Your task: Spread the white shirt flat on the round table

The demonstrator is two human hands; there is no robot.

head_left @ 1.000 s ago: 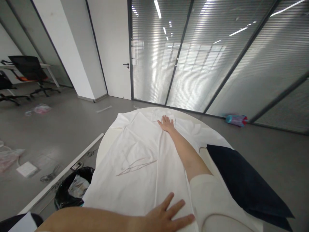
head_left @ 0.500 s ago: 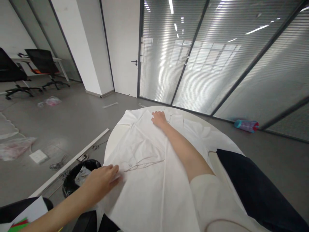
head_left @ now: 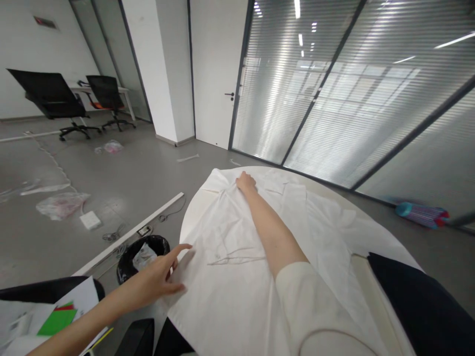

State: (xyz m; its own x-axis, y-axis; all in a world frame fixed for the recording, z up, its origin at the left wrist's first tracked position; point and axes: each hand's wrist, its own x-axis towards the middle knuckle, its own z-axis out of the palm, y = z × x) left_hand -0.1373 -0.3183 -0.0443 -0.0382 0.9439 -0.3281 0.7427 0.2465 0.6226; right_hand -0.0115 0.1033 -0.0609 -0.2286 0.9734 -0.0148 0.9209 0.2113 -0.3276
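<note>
A white shirt (head_left: 230, 291) lies spread over the round table, wrinkled in its upper part, with a short open edge running across its left half. My right hand (head_left: 246, 182) reaches to the far end of the shirt, its fingers curled closed on the cloth; creases run toward it. Near the shirt's left edge, my left hand (head_left: 163, 277) is open, thumb and forefinger apart with nothing between them. Whether its fingertips touch the cloth is hard to tell.
The white round table (head_left: 352, 200) shows its rim at the back. Folded dark cloth (head_left: 419, 301) lies on its right side. Left of the table stand a black-lined bin (head_left: 129, 259) and a chair with papers (head_left: 85, 296). A long white strip (head_left: 159, 213) lies on the floor.
My left hand has let go of the cloth edge and spread its fingers. My right hand has closed on the cloth and shifted slightly left across the shirt. The view has turned left.
</note>
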